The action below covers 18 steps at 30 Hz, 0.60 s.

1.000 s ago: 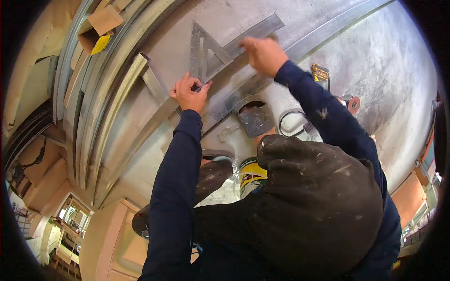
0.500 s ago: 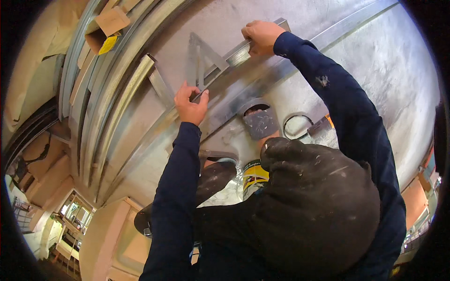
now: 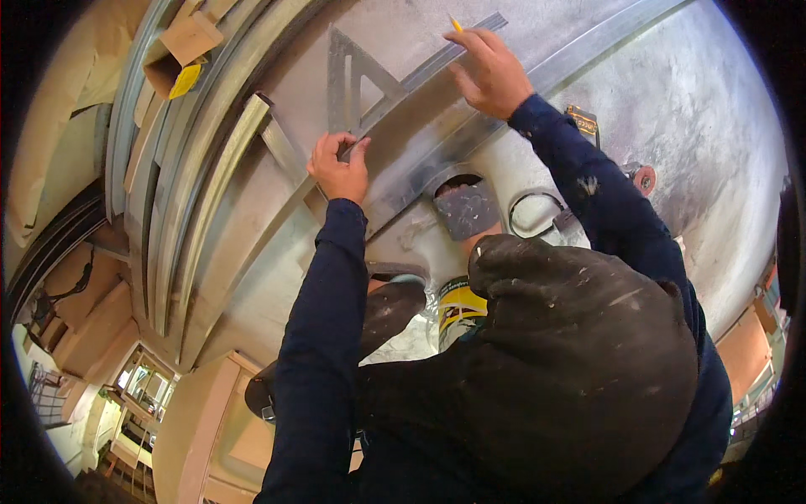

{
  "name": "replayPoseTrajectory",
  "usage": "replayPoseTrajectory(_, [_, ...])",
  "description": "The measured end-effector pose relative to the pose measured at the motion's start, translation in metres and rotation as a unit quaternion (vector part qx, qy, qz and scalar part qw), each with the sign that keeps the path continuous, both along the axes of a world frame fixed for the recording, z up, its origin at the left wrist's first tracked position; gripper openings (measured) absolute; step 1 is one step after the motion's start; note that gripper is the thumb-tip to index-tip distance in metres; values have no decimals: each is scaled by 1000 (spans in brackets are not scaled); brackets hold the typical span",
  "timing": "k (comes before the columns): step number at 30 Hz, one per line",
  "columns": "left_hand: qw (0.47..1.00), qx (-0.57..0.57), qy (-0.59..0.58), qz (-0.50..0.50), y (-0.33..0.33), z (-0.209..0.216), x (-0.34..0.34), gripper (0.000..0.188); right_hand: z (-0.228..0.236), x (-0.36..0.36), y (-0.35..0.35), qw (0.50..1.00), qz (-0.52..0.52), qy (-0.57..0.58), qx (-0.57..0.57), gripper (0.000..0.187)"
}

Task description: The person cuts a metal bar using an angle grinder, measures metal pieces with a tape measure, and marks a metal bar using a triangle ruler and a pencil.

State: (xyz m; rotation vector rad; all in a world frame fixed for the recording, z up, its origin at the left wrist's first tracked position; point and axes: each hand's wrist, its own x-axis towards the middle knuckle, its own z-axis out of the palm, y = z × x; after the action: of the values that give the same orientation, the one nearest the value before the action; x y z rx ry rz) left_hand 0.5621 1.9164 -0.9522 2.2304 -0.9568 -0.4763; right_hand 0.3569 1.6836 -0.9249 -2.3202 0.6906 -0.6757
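Observation:
A long grey metal channel [image 3: 262,244] runs diagonally before me across the floor. Against it lies a grey triangular speed square [image 3: 337,80] with a slot cut through it. My left hand [image 3: 340,168] is closed at the square's near corner, thumb and fingers pinching the corner together with the channel's edge; the exact contact is partly hidden. Over the channel's far end, my right hand [image 3: 494,77] is raised with fingers bent. A yellow pencil [image 3: 456,24] sticks out past its fingertips, the rest of it hidden by the hand.
More long metal profiles [image 3: 155,210] lie at the left, with an open cardboard box [image 3: 189,38] on them. Another metal strip [image 3: 596,42] crosses at the far right. A tool with a round disc [image 3: 644,179] lies beyond my right arm. A yellow bucket [image 3: 460,302] stands beneath me.
My right hand has come off the channel's far end and moved slightly right and nearer, and the pencil now shows. The left hand stays at the square's corner.

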Motion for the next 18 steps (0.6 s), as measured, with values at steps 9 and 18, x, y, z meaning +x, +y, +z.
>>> replayPoseTrajectory(9, [999, 19, -50, -8, -2, -2, -3, 25, -7, -50, 98, 989, -9, 71, 130, 42])
replayPoseTrajectory(18, [997, 9, -75, -11, -3, -1, -5, 28, -7, -40, 105, 980, 25, 107, 166, 28])
